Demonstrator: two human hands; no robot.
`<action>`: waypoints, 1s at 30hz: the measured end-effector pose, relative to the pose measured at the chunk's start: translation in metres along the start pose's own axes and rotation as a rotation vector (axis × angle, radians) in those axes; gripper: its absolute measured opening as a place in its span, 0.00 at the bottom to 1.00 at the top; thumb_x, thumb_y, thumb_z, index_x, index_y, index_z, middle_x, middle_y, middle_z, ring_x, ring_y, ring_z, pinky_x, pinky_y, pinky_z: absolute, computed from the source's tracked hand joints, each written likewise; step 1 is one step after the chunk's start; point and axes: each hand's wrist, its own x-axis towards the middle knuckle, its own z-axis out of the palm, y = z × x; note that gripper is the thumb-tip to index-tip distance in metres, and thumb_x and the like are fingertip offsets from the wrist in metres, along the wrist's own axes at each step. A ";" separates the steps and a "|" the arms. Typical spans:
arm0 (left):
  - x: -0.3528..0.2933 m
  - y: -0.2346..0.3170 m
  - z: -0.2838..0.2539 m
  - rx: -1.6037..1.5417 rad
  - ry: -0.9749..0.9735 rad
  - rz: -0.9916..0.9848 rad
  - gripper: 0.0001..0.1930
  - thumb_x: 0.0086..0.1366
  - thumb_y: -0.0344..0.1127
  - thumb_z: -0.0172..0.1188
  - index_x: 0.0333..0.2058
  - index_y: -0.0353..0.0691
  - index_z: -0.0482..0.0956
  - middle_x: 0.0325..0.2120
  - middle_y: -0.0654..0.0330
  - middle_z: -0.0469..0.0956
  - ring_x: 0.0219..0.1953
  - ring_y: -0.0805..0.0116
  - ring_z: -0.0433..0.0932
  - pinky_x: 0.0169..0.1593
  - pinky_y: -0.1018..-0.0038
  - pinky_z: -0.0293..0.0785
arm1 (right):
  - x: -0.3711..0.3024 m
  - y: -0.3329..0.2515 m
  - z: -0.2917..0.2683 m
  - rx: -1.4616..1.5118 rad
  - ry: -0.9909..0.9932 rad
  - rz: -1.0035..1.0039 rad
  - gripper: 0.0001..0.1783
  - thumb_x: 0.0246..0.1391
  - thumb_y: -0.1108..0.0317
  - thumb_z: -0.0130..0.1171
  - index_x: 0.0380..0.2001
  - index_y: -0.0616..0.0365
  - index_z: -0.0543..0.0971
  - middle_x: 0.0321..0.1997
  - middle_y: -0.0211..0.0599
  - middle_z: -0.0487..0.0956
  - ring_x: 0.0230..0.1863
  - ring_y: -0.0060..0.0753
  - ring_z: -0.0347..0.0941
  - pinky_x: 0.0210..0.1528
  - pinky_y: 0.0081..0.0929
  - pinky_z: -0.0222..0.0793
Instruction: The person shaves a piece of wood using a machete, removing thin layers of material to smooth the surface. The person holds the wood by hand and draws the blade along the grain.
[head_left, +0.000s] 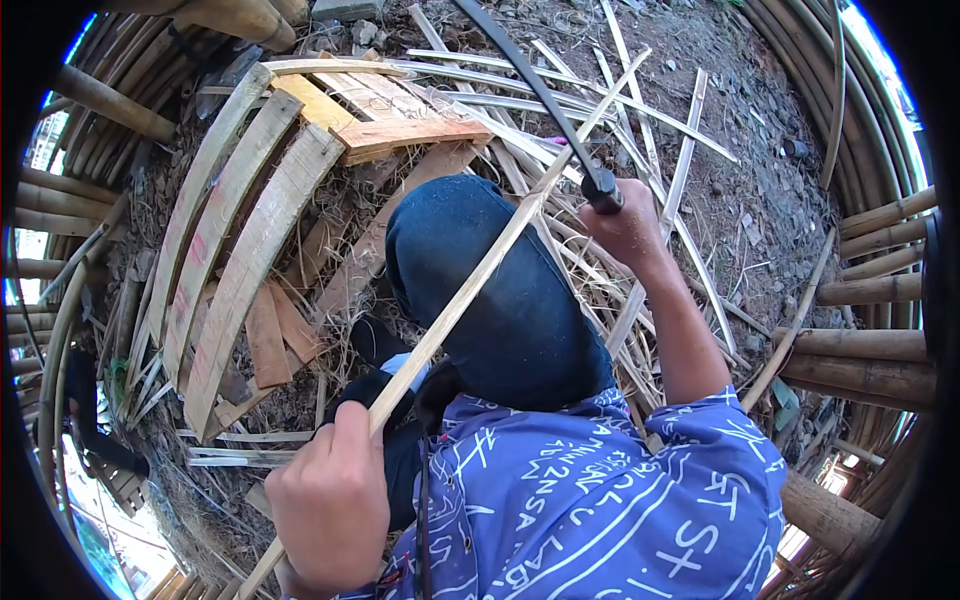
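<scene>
A long, pale bamboo strip (460, 300) slants across my raised knee (450, 240), from the lower left up toward the far right. My left hand (332, 500) is closed round its near part, and the tail end sticks out below the fist. In my right hand (628, 228), beyond the knee, the fingers are wrapped round the grip of a long dark-bladed knife (525, 70). Its blade runs up and left, out of the picture, and crosses the strip close to the handle. Whether the edge touches the strip, I cannot tell.
Left of my knee lies a wooden pallet-like frame (260, 240) with curved-looking slats. Several split bamboo strips (685, 150) and fine shavings litter the dirt ground (750, 220). Bamboo pole walls (880, 290) rise on both sides. A stone block (345, 8) sits at the far edge.
</scene>
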 end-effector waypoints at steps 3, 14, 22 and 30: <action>-0.017 -0.010 -0.008 0.187 0.053 0.093 0.10 0.63 0.36 0.59 0.30 0.34 0.74 0.19 0.62 0.79 0.17 0.69 0.78 0.20 0.76 0.72 | 0.008 0.045 0.000 0.050 0.050 0.252 0.10 0.41 0.68 0.56 0.17 0.65 0.77 0.16 0.45 0.77 0.17 0.39 0.74 0.24 0.36 0.68; -0.043 -0.031 -0.020 0.140 0.010 -0.046 0.13 0.54 0.30 0.61 0.40 0.41 0.76 0.24 0.51 0.76 0.26 0.51 0.77 0.29 0.62 0.72 | -0.008 0.111 0.015 0.354 0.211 0.574 0.12 0.40 0.67 0.55 0.11 0.58 0.68 0.10 0.29 0.68 0.12 0.22 0.63 0.15 0.25 0.57; -0.034 -0.024 -0.016 0.112 0.085 0.001 0.12 0.54 0.30 0.61 0.39 0.40 0.77 0.23 0.50 0.76 0.25 0.51 0.77 0.28 0.62 0.72 | -0.041 0.001 -0.007 0.464 0.090 0.175 0.07 0.39 0.72 0.55 0.15 0.61 0.69 0.12 0.24 0.68 0.16 0.17 0.62 0.19 0.23 0.58; -0.046 -0.018 -0.014 0.229 0.137 0.051 0.12 0.54 0.31 0.62 0.39 0.39 0.78 0.23 0.53 0.76 0.25 0.56 0.77 0.28 0.64 0.72 | -0.016 0.032 0.014 0.232 0.025 0.127 0.08 0.39 0.70 0.55 0.14 0.65 0.74 0.13 0.41 0.74 0.15 0.29 0.70 0.20 0.32 0.64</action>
